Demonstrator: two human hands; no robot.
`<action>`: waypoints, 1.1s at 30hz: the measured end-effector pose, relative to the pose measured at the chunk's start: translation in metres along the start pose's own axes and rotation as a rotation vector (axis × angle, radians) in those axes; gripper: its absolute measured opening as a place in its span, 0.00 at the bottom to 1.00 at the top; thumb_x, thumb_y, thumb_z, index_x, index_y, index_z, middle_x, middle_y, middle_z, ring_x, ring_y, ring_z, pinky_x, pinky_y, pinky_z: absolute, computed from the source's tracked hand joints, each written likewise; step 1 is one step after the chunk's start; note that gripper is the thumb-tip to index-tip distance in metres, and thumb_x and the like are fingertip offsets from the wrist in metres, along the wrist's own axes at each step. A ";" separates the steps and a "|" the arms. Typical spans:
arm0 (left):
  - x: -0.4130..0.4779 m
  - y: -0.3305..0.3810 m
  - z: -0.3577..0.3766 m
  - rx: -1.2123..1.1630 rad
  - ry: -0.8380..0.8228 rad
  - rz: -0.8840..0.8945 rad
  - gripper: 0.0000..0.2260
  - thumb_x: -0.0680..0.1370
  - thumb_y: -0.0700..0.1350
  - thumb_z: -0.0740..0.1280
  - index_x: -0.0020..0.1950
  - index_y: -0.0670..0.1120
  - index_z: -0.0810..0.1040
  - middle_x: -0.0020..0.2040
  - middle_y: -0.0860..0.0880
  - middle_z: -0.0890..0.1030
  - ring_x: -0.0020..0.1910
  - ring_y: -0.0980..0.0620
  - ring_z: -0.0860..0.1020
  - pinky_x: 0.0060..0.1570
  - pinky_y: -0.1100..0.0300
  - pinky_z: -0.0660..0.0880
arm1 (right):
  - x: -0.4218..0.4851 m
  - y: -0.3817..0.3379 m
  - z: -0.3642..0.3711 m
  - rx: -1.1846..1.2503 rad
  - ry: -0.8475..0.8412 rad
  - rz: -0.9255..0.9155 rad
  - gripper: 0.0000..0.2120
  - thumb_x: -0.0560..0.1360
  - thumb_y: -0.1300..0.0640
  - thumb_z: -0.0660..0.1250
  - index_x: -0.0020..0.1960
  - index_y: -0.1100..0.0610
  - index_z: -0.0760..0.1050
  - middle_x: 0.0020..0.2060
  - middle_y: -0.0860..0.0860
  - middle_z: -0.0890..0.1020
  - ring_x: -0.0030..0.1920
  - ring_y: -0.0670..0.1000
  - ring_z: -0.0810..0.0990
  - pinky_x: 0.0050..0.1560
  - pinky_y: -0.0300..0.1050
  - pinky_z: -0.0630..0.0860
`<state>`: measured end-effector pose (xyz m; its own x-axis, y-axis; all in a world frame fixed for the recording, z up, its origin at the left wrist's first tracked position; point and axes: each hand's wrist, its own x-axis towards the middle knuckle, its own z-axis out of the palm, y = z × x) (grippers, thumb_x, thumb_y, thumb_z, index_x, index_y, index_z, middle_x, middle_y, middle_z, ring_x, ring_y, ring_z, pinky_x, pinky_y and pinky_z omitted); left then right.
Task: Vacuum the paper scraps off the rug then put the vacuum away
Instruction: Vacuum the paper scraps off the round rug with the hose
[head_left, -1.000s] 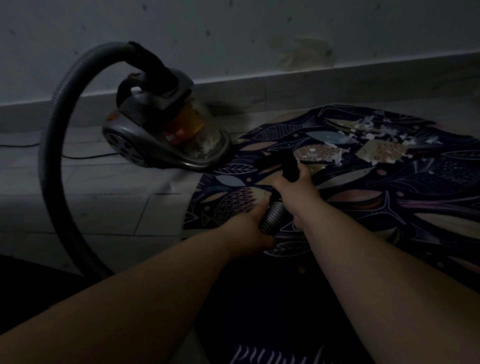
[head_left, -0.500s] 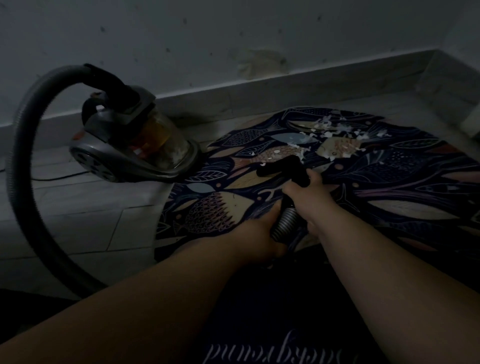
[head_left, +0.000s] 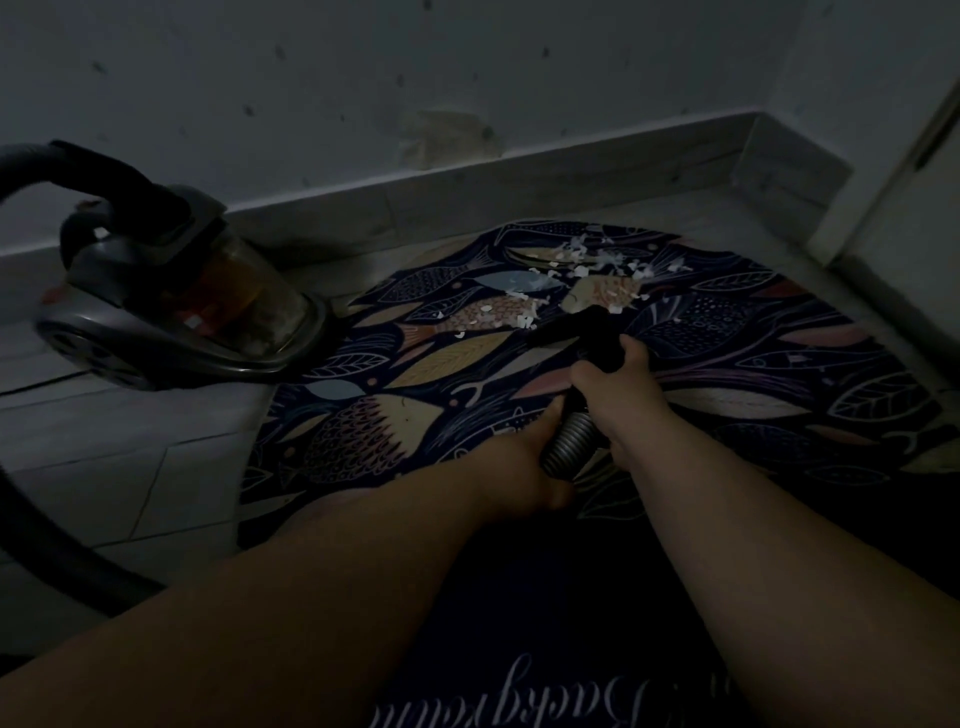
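The nozzle, a short black rigid tube, is held low over the rug, its tip at the near edge of the paper scraps. It is gripped by the right hand, whose fingers are curled round its rear end. Just behind it, the ribbed grey hose is gripped by the left hand, with the thumb laid along its side.

The nozzle is judged stiff and light, so it can be steered from where it is held. The hose is judged springy and likely to twist or pull back, which makes the second hold close behind the stiff part a sensible one. The scraps are small, white and very light. They are judged easy to scatter if the tip is swept quickly, so a slow pass close to the pile would be called for. The rug is thin and soft and could be sucked up or rucked by the tip.

The scraps lie across the far part of the rug, and most of them are not yet picked up. The vacuum stands to the left on the tiled floor, just beside the rug's edge. It is judged the heavy piece, best lifted by its top handle. Behind it run the wall and the skirting board.
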<state>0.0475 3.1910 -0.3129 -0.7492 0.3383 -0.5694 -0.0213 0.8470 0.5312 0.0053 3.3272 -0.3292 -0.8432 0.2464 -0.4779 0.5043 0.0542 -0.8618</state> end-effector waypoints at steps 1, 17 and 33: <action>0.002 0.002 0.000 0.002 -0.007 -0.005 0.43 0.75 0.52 0.68 0.75 0.61 0.35 0.74 0.45 0.64 0.67 0.46 0.69 0.62 0.63 0.66 | 0.001 0.000 -0.002 0.008 0.008 -0.001 0.34 0.79 0.54 0.64 0.78 0.45 0.50 0.55 0.53 0.70 0.40 0.50 0.73 0.37 0.44 0.71; 0.011 0.009 -0.008 0.031 0.000 -0.028 0.43 0.76 0.50 0.67 0.75 0.62 0.35 0.72 0.45 0.67 0.65 0.47 0.71 0.57 0.66 0.67 | 0.014 0.004 0.002 0.107 0.032 -0.031 0.36 0.78 0.54 0.65 0.79 0.44 0.49 0.67 0.55 0.72 0.50 0.55 0.75 0.49 0.51 0.76; -0.012 -0.025 -0.030 -0.030 0.050 -0.118 0.42 0.77 0.49 0.66 0.75 0.58 0.34 0.69 0.45 0.70 0.60 0.47 0.75 0.52 0.66 0.69 | 0.014 -0.006 0.058 0.053 -0.115 -0.033 0.37 0.77 0.52 0.67 0.79 0.44 0.50 0.67 0.55 0.71 0.54 0.55 0.74 0.55 0.51 0.76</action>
<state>0.0375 3.1532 -0.3003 -0.7723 0.2154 -0.5977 -0.1307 0.8668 0.4812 -0.0203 3.2746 -0.3406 -0.8763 0.1330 -0.4631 0.4682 0.0088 -0.8836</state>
